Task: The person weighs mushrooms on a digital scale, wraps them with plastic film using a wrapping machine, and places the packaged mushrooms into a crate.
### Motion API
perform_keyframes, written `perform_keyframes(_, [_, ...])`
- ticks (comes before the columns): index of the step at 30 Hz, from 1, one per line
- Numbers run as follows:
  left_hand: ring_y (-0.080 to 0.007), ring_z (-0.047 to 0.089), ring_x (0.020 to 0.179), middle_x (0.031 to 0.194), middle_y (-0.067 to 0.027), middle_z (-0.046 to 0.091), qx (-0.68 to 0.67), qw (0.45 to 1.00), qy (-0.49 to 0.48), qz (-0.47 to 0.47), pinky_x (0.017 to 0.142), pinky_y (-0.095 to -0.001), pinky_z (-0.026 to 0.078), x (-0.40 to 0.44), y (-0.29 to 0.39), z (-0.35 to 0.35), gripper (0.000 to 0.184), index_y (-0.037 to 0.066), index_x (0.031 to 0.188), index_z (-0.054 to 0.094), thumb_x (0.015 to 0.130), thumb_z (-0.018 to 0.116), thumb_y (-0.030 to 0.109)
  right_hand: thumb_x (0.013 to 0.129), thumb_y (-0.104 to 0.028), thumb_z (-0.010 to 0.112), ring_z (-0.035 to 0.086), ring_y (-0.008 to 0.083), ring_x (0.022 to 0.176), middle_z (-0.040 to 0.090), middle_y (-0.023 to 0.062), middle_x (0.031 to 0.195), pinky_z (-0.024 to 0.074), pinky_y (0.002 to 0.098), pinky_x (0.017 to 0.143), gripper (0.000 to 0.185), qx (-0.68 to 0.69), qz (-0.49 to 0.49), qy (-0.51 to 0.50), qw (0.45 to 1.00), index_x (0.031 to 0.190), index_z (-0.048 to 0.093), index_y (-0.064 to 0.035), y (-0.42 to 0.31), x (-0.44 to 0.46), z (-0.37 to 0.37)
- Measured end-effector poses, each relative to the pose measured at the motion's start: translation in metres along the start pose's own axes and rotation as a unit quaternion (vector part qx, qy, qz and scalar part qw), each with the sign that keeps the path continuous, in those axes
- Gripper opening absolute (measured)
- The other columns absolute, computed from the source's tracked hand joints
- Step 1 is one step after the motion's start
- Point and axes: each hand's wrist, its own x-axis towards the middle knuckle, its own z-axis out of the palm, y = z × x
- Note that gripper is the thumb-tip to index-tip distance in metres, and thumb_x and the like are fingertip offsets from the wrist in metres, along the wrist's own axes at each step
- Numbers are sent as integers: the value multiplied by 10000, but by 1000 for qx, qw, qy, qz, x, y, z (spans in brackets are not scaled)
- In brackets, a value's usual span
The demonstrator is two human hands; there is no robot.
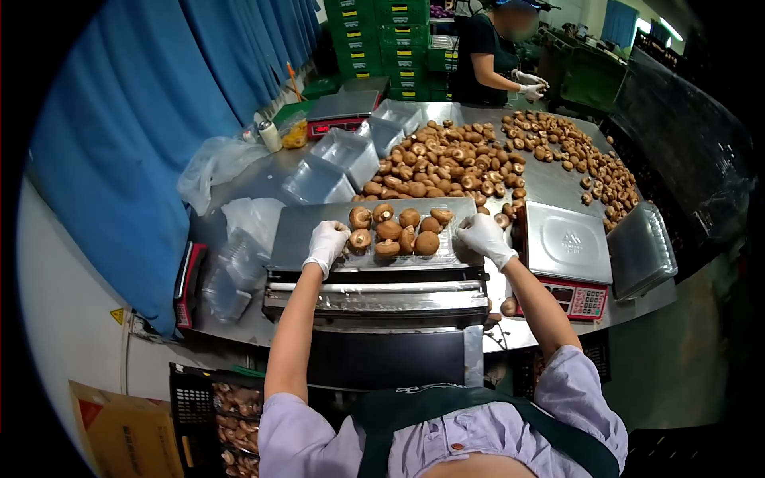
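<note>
Metal table [550, 177], hands [327, 243] [484, 237] either side of mushrooms [389, 230]

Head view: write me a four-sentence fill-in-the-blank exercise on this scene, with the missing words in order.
1. Between the left hand and the right hand sit several brown ____.
2. Both hands wear white ____.
3. The curtain is coloured ____.
4. The stacked crates are coloured ____.

Missing words: mushrooms; gloves; blue; green.
</note>
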Motion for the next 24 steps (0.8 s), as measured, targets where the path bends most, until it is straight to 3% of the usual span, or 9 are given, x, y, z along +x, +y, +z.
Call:
perform_keyframes(4, [-184,656,567,721,-106,680,22,996,-69,-42,625,-316,515,-2,-16,-25,165,47,855,691,799,638,193,737,-315,596,660,280,689,667,158,716,511,337,677,296,-19,2,8,1000,833,709,-59,-28,-5,19])
perform_keyframes(6, [-131,596,513,680,-65,636,21,994,-99,-37,496,-279,478,-10,-17,-35,167,-18,891,657,835,619,135,756,-315,597,659,274,685,663,155,699,509,336,665,291,10,21,-31,999,843,702,-58,-30,-16,14])
perform_keyframes(8, [-195,664,662,723,-103,673,52,991,-122,-14,666,-325,504,-15,-25,-40,207,55,873,678,811,617,243,780,-311,599,662,263,689,663,153,702,508,330,661,285,21,13,-52,998,857,691,-52,-24,-26,10])
perform_keyframes(10, [-268,643,858,877,-104,679,116,989,-64,61,764,-357,489,-32,-21,-52,210,91,945,672,795,613,226,844,-310,586,658,289,739,677,148,796,507,372,687,268,3,-47,-35,998,908,651,-58,-21,-41,-1])
perform_keyframes(14, [-269,623,864,959,-85,639,108,939,-124,302,767,-337,500,-58,-33,-80,191,125,988,665,804,619,147,808,-235,647,649,296,765,665,138,820,516,373,688,241,-92,-215,-30,972,976,644,-62,-9,-71,-21])
perform_keyframes(17, [-227,623,811,979,-42,632,272,773,-161,550,660,-328,511,-66,-39,-97,165,138,954,667,800,621,178,796,-301,650,609,271,857,611,109,1042,514,364,697,363,-210,-360,-112,902,1093,619,-94,-16,-86,-36])
perform_keyframes(20, [-228,622,783,1000,-46,630,363,704,-179,584,611,-335,513,-71,-43,-92,148,134,943,656,817,585,169,863,-211,527,570,252,840,549,95,1219,512,347,724,319,-238,-495,-115,828,1165,580,-120,-2,-87,-20])
perform_keyframes(22, [-231,621,770,1008,-50,628,386,695,-184,578,593,-340,514,-72,-52,-85,140,131,936,650,827,566,158,848,-155,523,567,237,878,582,87,1179,518,329,726,288,-188,-360,-205,890,1123,596,-113,-9,-89,-18])
perform_keyframes(24, [-231,625,773,993,-55,631,318,742,-128,576,579,-346,517,-72,-64,-81,118,109,906,635,826,572,169,843,-152,533,568,246,864,593,83,1151,518,330,728,267,-185,-406,-175,878,1096,605,-108,3,-92,-18])
